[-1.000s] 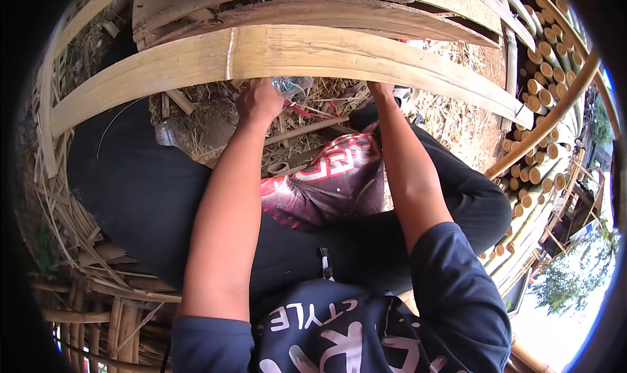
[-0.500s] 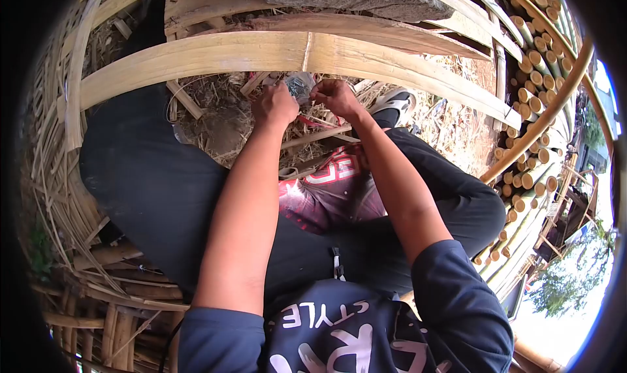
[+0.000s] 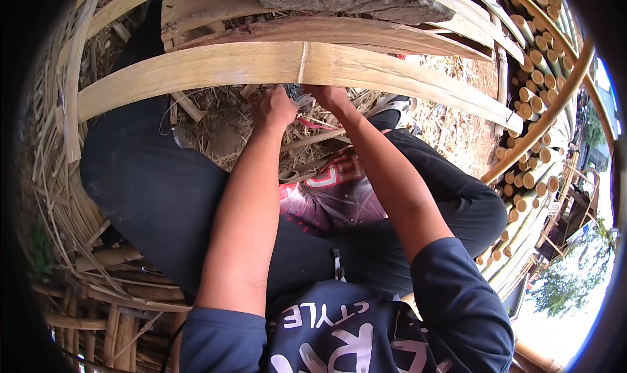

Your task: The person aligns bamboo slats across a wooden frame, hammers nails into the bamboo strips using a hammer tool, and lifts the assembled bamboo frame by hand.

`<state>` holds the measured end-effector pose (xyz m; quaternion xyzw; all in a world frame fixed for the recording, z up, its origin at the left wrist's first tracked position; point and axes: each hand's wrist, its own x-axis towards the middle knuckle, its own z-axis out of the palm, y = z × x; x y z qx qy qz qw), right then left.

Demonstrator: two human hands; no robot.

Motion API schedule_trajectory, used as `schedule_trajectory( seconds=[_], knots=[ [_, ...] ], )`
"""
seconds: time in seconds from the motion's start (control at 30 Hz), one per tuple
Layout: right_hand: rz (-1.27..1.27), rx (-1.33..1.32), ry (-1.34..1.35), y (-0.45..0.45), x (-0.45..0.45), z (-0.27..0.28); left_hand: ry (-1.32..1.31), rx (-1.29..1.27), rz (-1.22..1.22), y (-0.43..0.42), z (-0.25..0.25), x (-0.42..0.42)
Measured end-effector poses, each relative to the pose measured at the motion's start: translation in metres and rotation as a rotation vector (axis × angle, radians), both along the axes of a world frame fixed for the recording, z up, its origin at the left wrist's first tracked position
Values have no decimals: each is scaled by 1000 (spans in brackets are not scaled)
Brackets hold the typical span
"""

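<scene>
Two Forearms Reach Forward to a Bamboo Strip [image 3: 215, 67]

Both arms stretch away from the body toward the middle of the view, converging so that the hands end up near each other. The left forearm [image 3: 245, 203] runs almost straight forward, leaning slightly inward. The right forearm [image 3: 398, 177] slants inward more strongly from its bent elbow.

The left hand [image 3: 273, 110] shows its back, the fingers curled forward, their tips out of sight near the strip's lower edge. The right hand [image 3: 330, 99] angles inward from the wrist, its fingers largely covered by the strip. Whether either hand grips anything cannot be told.

The wide, pale strip crosses the view from side to side in front of the person, one node near its middle, just above the hands as seen here. A clear plastic bag [image 3: 300, 98] with dark contents shows between the hands, just beside the left one; its far part is hidden.

The person sits with bent legs in dark trousers [image 3: 150, 177], a patterned red and dark cloth [image 3: 333, 200] between them.
</scene>
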<state>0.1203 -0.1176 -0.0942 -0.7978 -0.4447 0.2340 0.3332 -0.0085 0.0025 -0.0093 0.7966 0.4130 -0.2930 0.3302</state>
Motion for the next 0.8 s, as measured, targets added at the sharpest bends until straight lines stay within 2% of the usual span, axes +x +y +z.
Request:
schedule_trajectory(
  seconds=[0.13, 0.27, 0.33, 0.4, 0.47, 0.5, 0.53, 0.6, 0.67, 0.73, 0.8],
  knots=[
    [11, 19, 346, -11, 14, -6, -3, -9, 17, -1, -2, 0],
    [-21, -2, 547, -19, 20, 4, -7, -6, 9, -1, -3, 1],
    [51, -3, 411, -29, 31, -4, -2, 4, 3, -1, -2, 1],
    [-12, 108, 232, -48, 52, -51, -13, 22, -1, -1, -4, -2],
    [2, -12, -461, -73, 75, -39, 2, 15, -11, 0, -5, -2],
    [-5, 50, -559, -94, 98, -55, 22, 1, -19, 2, -4, -1],
    [-104, 39, -577, -112, 112, -55, 40, -14, -28, 2, -3, 2],
    [-356, 217, -266, -163, 153, -79, 18, 12, -34, 1, -3, 2],
    [-478, 171, -161, -185, 167, -74, -7, 31, -26, 0, -2, 0],
    [-418, -297, -615, -182, 142, 7, -37, 49, -8, -1, -3, -1],
    [-420, -362, -605, -179, 127, 11, -48, 31, 13, -1, -9, -2]
  ],
)
